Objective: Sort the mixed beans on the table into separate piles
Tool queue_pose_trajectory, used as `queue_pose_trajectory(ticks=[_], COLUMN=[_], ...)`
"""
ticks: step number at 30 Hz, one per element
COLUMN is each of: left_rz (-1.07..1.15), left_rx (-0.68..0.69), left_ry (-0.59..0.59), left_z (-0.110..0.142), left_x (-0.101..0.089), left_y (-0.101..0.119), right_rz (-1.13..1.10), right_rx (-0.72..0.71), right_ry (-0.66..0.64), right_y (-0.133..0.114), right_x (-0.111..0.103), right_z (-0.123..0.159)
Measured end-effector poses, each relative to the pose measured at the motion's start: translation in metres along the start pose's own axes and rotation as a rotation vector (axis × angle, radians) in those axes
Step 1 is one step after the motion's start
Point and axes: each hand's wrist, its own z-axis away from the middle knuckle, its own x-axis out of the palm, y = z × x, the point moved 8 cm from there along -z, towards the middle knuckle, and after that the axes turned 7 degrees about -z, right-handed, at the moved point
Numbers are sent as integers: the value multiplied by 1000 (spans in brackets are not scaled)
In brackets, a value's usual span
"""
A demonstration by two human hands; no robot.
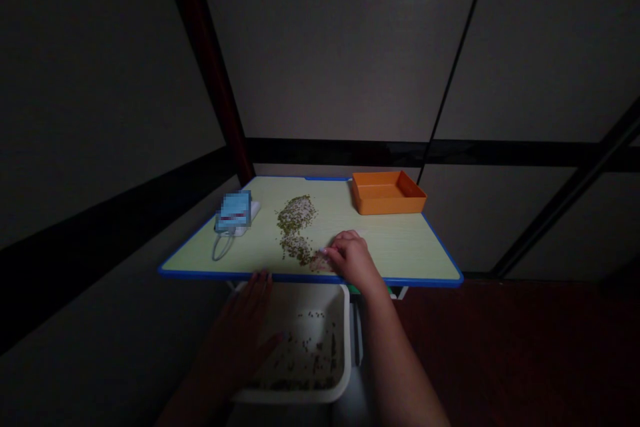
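A pile of small green and pale grains (pixel 297 213) lies on the pale green table (pixel 400 250), trailing toward its front edge. At the near end of that trail is my right hand (pixel 353 257), its fingers curled in and the thumb close to them. Whatever they may pinch is too small to make out. Below the table edge stands a white plastic bin (pixel 345 347) with scattered dark grains inside. My left hand (pixel 247 323) stretches over the bin's left side, fingers extended and thumb apart. Its fingertips reach the blue table edge; nothing shows in it.
An orange open box (pixel 390 205) sits at the table's back right. On the left rests a device with a blurred screen (pixel 235 210), with a white cable loop (pixel 223 245) beside it. Panelled walls (pixel 340 47) rise behind and to the left.
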Motion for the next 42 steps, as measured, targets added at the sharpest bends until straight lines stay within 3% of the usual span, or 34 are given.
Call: queue_pose_trajectory(ticks=[19, 22, 26, 28, 36, 42], left_rz=[7, 28, 63, 75, 65, 56], left_rx=[-7, -17, -40, -49, -35, -11], left_ry=[-42, -53, -49, -60, -74, -56], left_z=[2, 3, -1, -3, -3, -3], left_x=[1, 3, 3, 4, 6, 3], left_y=[-1, -2, -6, -8, -7, -5], right_rz=[-69, -110, -3, 94, 193, 126], right_rx=[-46, -54, 103, 167, 176, 144], right_ry=[-36, 47, 248, 275, 220, 176], right_y=[-1, 1, 17, 21, 21, 18], right_x=[2, -5, -25, -30, -28, -23], right_z=[2, 1, 4, 6, 6, 8])
